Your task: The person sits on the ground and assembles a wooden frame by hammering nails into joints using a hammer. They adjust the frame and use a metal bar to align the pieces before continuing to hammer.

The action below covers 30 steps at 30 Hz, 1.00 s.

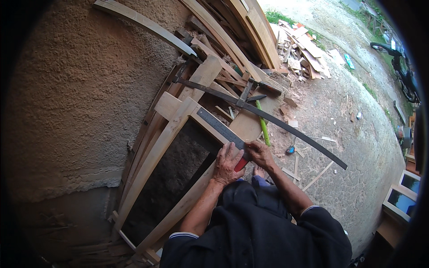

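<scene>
A long wooden frame (154, 158) with a dark opening stretches away from me, its end rail crossing in front. Along that rail lies the grey metal blade of a try square (220, 128), with a red handle by my hands. My left hand (229, 164) rests with outstretched fingers on the frame's near right corner, against the square. My right hand (261, 154) is closed in a pinch at the blade's end; whatever it pinches is hidden. A steel bar clamp (292, 131) lies beyond the rail. Beside it is a hammer (262, 123) with a bright green handle.
A rough earthen wall (85, 94) borders the left. Long boards (252, 33) lean at the back, near a heap of wood offcuts (306, 51). Scrap sticks and a small blue-and-black object (291, 149) lie on the concrete ground. A motorcycle (402, 67) stands far right.
</scene>
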Each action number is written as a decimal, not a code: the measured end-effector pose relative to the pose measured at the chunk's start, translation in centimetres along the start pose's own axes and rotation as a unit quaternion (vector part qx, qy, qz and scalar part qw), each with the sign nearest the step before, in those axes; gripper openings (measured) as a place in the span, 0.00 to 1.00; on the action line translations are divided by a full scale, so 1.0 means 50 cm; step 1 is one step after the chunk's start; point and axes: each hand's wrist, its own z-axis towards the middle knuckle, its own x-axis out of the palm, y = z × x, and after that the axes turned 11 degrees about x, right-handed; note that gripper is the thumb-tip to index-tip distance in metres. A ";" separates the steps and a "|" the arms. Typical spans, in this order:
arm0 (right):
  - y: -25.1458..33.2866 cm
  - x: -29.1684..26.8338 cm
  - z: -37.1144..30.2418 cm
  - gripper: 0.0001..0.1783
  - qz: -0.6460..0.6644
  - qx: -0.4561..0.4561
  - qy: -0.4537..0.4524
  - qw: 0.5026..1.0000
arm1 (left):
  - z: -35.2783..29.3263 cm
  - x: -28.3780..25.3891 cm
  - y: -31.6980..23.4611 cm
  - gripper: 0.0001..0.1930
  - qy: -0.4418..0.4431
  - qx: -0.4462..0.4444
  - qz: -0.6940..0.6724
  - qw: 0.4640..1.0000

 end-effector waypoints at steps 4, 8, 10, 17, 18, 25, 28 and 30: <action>0.015 -0.004 -0.004 0.13 0.008 0.002 0.006 1.000 | -0.001 0.001 0.001 0.39 -0.001 -0.003 0.003 1.000; 0.008 -0.002 0.001 0.13 0.024 0.018 0.013 0.999 | -0.003 0.000 0.000 0.38 0.008 -0.012 -0.011 1.000; 0.002 0.001 0.005 0.13 0.029 0.026 0.016 0.999 | -0.002 -0.001 -0.001 0.38 0.012 -0.016 -0.009 1.000; 0.002 0.006 -0.010 0.15 0.059 0.066 0.008 0.996 | -0.005 0.000 -0.001 0.41 0.012 -0.011 -0.015 1.000; 0.002 0.007 -0.015 0.15 0.063 0.086 0.014 0.994 | -0.006 0.001 0.000 0.41 0.010 -0.012 -0.020 1.000; 0.018 0.012 -0.048 0.19 0.146 0.085 0.007 0.986 | -0.017 -0.004 -0.012 0.41 -0.020 -0.053 -0.047 0.997; 0.071 0.012 -0.061 0.18 0.202 0.061 0.012 0.977 | -0.034 -0.040 -0.035 0.45 -0.052 -0.123 -0.092 0.987; 0.124 0.034 -0.054 0.16 0.191 0.032 0.028 0.981 | -0.047 -0.090 -0.026 0.44 -0.076 -0.143 -0.100 0.982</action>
